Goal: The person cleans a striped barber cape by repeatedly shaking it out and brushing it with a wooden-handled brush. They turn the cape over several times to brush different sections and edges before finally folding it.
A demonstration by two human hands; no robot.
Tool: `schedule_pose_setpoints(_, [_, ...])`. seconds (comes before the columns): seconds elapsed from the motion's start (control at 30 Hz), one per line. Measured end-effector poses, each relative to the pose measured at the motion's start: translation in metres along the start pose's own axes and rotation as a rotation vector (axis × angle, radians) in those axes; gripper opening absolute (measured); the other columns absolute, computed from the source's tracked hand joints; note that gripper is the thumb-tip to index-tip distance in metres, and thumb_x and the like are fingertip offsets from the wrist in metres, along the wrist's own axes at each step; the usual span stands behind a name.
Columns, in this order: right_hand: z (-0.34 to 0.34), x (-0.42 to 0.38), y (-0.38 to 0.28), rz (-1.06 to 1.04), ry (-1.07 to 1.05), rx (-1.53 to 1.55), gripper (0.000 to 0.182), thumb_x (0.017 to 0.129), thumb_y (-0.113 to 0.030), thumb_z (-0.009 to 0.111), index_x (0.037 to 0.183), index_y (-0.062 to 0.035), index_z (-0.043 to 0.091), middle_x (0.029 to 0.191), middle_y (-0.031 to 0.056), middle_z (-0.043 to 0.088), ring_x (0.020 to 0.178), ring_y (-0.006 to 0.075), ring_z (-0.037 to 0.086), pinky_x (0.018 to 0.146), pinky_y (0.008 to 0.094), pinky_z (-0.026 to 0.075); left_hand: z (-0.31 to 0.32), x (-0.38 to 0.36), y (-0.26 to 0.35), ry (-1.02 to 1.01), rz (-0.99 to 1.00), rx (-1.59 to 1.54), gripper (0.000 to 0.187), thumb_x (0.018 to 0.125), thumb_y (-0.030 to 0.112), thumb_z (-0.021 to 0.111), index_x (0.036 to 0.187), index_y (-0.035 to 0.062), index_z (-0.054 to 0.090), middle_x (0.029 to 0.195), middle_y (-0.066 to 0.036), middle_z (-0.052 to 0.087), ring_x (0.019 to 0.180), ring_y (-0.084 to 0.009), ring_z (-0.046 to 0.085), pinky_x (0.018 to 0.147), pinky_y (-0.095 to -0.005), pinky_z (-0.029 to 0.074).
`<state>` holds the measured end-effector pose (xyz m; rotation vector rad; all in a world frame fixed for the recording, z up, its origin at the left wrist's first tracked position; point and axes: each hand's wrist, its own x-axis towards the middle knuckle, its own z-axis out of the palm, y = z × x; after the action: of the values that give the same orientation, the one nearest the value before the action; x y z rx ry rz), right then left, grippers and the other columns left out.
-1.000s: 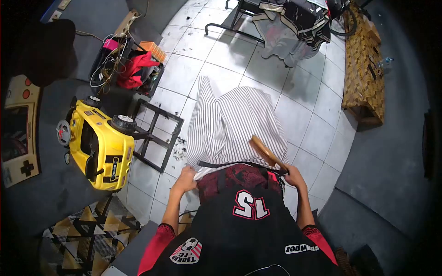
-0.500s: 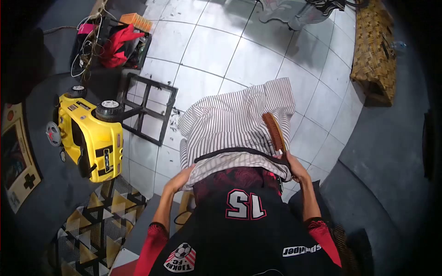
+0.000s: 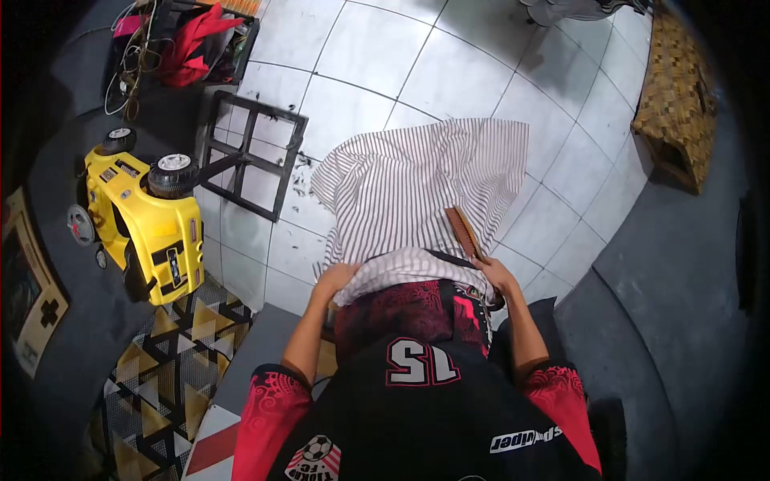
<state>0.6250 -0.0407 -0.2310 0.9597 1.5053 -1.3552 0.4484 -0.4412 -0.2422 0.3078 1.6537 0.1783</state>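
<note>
A white cloth with thin dark stripes (image 3: 401, 188) spreads from my lap over the tiled floor, its near edge folded back to a paler side. My left hand (image 3: 338, 279) is closed on the left end of that folded edge. At the right end, my right hand (image 3: 499, 276) grips a brown brush (image 3: 463, 231) by its handle end and the cloth's edge with it. The brush's bristly head points away from me, lying over the stripes. A dark band (image 3: 451, 258) runs along the fold, partly hidden by the cloth.
To the left, a yellow toy car (image 3: 144, 224) stands near a black square frame (image 3: 249, 152), with dark scraps on the tiles. A crate (image 3: 241, 60) holds red cloth and cables. A woven box (image 3: 674, 96) stands at right. A patterned mat (image 3: 176, 361) lies lower left.
Both hands have moved up and inward with the cloth's near edge. The far part of the cloth has spread flatter and wider, and the brush has shifted slightly left. My view has shifted too.
</note>
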Motion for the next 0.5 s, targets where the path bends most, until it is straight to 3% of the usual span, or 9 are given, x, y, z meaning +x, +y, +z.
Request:
schedule_pose_setpoints(0.03, [-0.001,0.012,0.009,0.036,-0.047,0.017,0.047,0.086,-0.034,0.056,0.119,-0.0006,0.054,0.101,0.0092,0.063,0.091,0.0160,0.056,0.083,0.0297,0.042,0.001,-0.010,0.009,-0.034,-0.123,-0.033,0.047,0.086,0.041,0.044,0.103,0.0017,0.062,0.094,-0.023,0.062,0.090,-0.0401,0.059,0.080,-0.0433,0.045])
schedule_pose_setpoints(0.13, [-0.001,0.042,0.044,-0.043,-0.073,0.047,0.043,0.079,-0.034,0.065,0.102,0.0023,0.061,0.086,0.0090,0.066,0.079,0.0143,0.058,0.075,0.0318,0.045,-0.012,-0.023,0.027,0.123,0.034,0.016,0.042,0.087,0.039,0.043,0.103,0.0055,0.063,0.094,-0.024,0.062,0.089,-0.0401,0.060,0.079,-0.0432,0.046])
schedule_pose_setpoints(0.17, [-0.005,0.036,0.027,-0.049,0.010,-0.130,0.032,0.075,-0.028,0.067,0.089,0.0007,0.063,0.077,0.0129,0.066,0.072,0.0212,0.062,0.071,0.0373,0.046,-0.014,-0.022,0.031,0.149,0.022,0.044,0.033,0.084,0.031,0.048,0.102,0.0093,0.065,0.094,-0.023,0.062,0.089,-0.0378,0.060,0.078,-0.0415,0.047])
schedule_pose_setpoints(0.27, [0.001,0.030,-0.001,-0.131,0.263,-0.464,0.022,0.076,-0.024,0.065,0.086,-0.0046,0.064,0.069,0.0148,0.064,0.066,0.0280,0.061,0.065,0.0406,0.046,-0.012,-0.007,0.018,0.230,0.246,-0.073,0.027,0.079,0.022,0.054,0.100,0.0091,0.066,0.090,-0.022,0.063,0.087,-0.0357,0.060,0.076,-0.0405,0.047])
schedule_pose_setpoints(0.3, [0.000,0.028,-0.013,-0.112,0.278,-0.481,0.020,0.073,-0.021,0.065,0.088,-0.0079,0.065,0.075,0.0192,0.062,0.072,0.0350,0.060,0.067,0.0432,0.046,-0.011,-0.009,0.020,0.275,0.250,-0.248,0.022,0.074,0.015,0.058,0.092,0.0057,0.067,0.083,-0.020,0.062,0.082,-0.0355,0.059,0.073,-0.0410,0.047])
schedule_pose_setpoints(0.4, [-0.009,0.013,-0.049,-0.176,0.530,-0.600,0.019,0.075,-0.019,0.062,0.090,-0.0082,0.065,0.072,0.0188,0.062,0.071,0.0356,0.060,0.067,0.0437,0.046,-0.023,-0.005,0.032,0.470,0.246,-0.090,0.016,0.072,0.014,0.058,0.081,0.0025,0.065,0.078,-0.020,0.061,0.078,-0.0357,0.059,0.071,-0.0424,0.046])
schedule_pose_setpoints(0.43, [-0.015,0.011,-0.058,-0.188,0.582,-0.532,0.019,0.075,-0.018,0.061,0.091,-0.0076,0.065,0.075,0.0182,0.062,0.072,0.0351,0.060,0.068,0.0433,0.046,-0.027,-0.003,0.039,0.553,0.186,-0.052,0.013,0.070,0.013,0.059,0.075,0.0006,0.063,0.076,-0.020,0.061,0.077,-0.0356,0.059,0.071,-0.0426,0.046])
schedule_pose_setpoints(0.5, [-0.030,0.008,-0.082,-0.226,0.686,-0.396,0.019,0.076,-0.016,0.060,0.091,-0.0064,0.064,0.079,0.0170,0.063,0.074,0.0341,0.060,0.069,0.0426,0.046,-0.063,-0.010,0.062,0.798,0.242,-0.143,0.013,0.071,0.011,0.058,0.077,-0.0002,0.061,0.077,-0.019,0.060,0.076,-0.0357,0.058,0.070,-0.0423,0.045])
